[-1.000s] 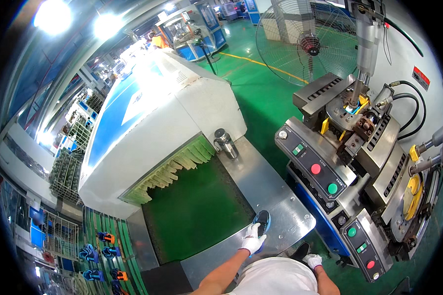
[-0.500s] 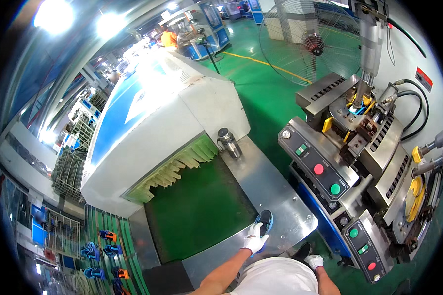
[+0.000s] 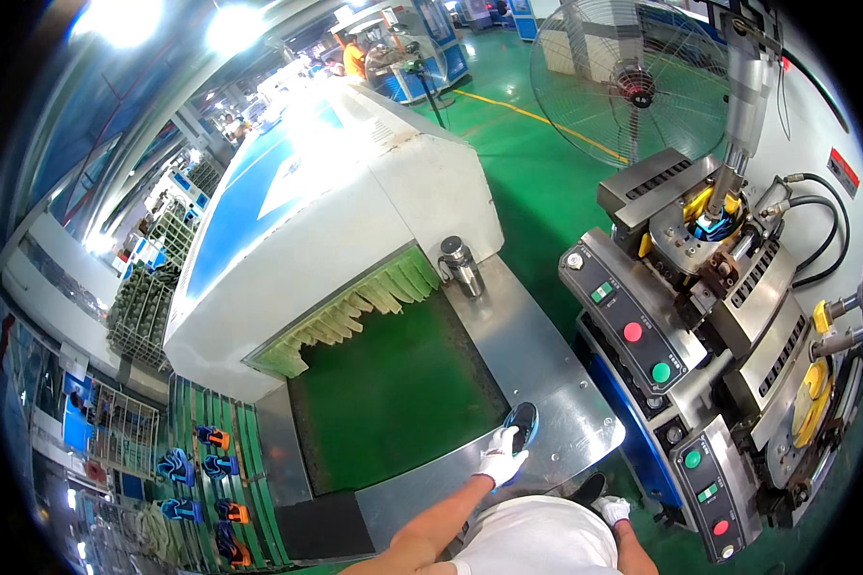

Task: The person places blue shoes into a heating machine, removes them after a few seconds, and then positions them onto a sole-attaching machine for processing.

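Observation:
My left hand (image 3: 501, 458), in a white glove, is closed on a dark shoe (image 3: 522, 426) with a blue edge. It holds the shoe at the front right corner of the metal table (image 3: 566, 422). My right hand (image 3: 612, 509), also gloved in white, hangs low at my right side, close to a dark shape (image 3: 588, 489) on the floor side. Its fingers are too small and turned away to read. To the right stands a metal press (image 3: 681, 220), with a blue and black shoe part (image 3: 719, 226) clamped between yellow pads under its upright cylinder.
A white and blue tunnel machine (image 3: 355, 192) with a fringed opening (image 3: 364, 311) spans a green belt (image 3: 393, 383). A steel flask (image 3: 462, 266) stands beside it. Several blue and orange shoe parts (image 3: 219, 467) lie on green slats at left. Behind the press is a large fan (image 3: 633, 86).
The view has shifted slightly, so the scene sits farther right. On the press, the yellow pads now stand closer around the shoe part. My left hand still grips the shoe.

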Tool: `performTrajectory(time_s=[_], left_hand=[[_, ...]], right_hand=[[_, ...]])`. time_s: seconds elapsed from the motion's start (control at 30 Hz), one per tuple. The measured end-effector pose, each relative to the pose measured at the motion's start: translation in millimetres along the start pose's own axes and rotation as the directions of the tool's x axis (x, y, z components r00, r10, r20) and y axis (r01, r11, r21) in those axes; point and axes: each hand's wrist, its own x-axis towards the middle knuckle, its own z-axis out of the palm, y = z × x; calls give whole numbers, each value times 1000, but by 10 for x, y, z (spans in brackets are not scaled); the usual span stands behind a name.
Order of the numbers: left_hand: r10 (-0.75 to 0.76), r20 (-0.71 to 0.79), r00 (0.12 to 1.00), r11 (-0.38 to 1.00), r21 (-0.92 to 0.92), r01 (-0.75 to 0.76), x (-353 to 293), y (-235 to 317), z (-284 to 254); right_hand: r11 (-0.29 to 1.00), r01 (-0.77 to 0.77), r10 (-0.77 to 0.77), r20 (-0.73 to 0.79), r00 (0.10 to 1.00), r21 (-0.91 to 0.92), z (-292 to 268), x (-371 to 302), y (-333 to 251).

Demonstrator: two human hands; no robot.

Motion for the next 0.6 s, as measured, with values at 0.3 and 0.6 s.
performTrajectory(time_s=[0.3,0.6], left_hand=[[35,30,999,999,11,-36,69,138,-107],[-21,4,1000,1000,-7,21,-62,298,-337]], right_hand=[[984,97,-111,-88,990,-152,24,199,395],[998,-21,28,-117,993,65,-145,-141,3]])
